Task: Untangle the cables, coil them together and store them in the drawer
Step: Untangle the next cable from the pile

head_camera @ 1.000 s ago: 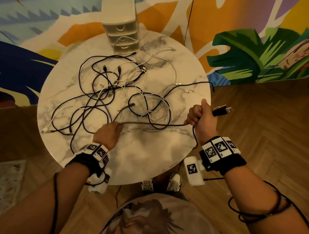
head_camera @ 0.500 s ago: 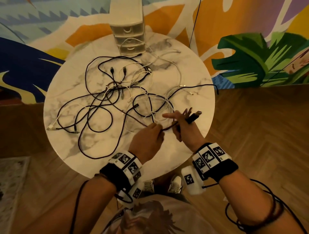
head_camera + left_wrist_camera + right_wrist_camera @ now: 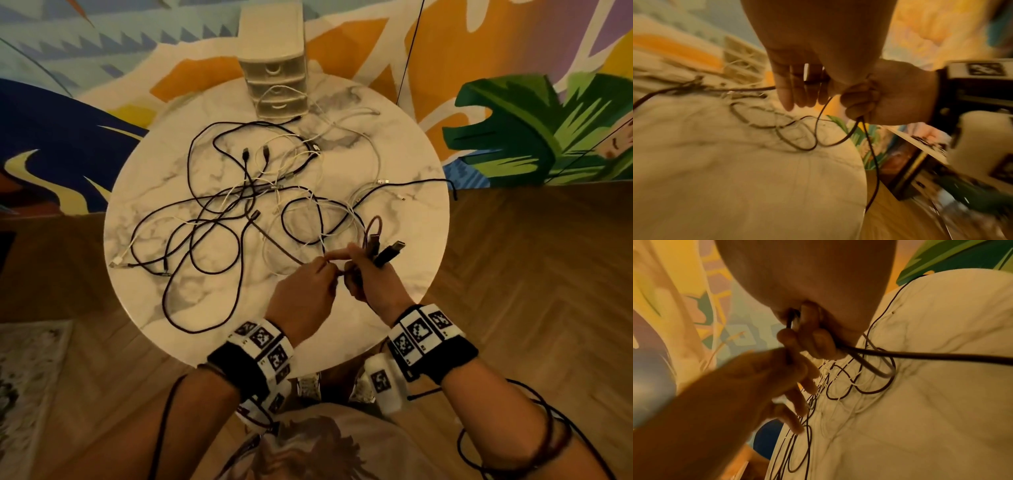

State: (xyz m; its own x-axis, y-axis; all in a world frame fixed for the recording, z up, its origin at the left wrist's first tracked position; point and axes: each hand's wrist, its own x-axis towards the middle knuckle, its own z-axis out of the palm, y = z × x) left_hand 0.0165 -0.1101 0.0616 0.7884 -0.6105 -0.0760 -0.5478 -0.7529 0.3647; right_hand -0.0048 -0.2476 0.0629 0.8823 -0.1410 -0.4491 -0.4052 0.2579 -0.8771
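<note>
Hands at the near edge of the surface (image 3: 394,144): our right hand (image 3: 375,284) clamps the dark cable's (image 3: 375,229) first loops, left hand (image 3: 301,294) pinching its slack. Trailing cable crosses the tangle (image 3: 239,205); pulling hard could drag everything off, we judge.

The table (image 3: 394,144) was white marble with grey veins; black and white cables (image 3: 219,236) crossed it. The drawer unit (image 3: 274,78) was cream, the wristbands (image 3: 428,339) black with checkered tags.
</note>
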